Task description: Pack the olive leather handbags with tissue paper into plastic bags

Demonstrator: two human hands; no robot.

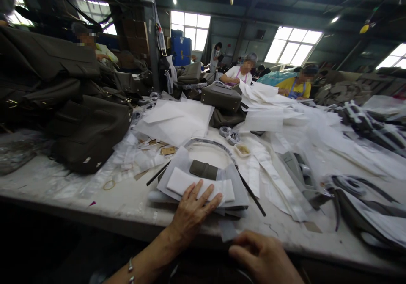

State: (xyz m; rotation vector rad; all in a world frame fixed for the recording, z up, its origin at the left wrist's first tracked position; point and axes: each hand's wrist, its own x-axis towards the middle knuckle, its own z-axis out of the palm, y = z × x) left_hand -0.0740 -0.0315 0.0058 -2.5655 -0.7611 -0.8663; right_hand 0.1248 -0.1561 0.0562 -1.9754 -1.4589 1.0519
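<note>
My left hand (196,205) lies flat with its fingers spread on a folded white padding sheet (180,184). Beneath that is a handbag wrapped in thin white sheeting (242,195), with a dark grey-brown tab (203,169) showing above the padding. The bag's handle (211,141), wrapped in film, arches away from me, and dark straps (252,193) stick out on both sides. Low at the table's front edge, my right hand (263,254) is curled, thumb and forefinger close together. A small translucent piece of film (227,230) reaches to its fingertips, apparently pinched there.
Dark bags (91,131) are heaped at the left. White sheets (177,119) and another bag (222,95) lie farther back. A grey tape dispenser (298,174) stands right, near a partly wrapped bag (371,216). A small tray (242,150) sits behind the handle. Several people work beyond.
</note>
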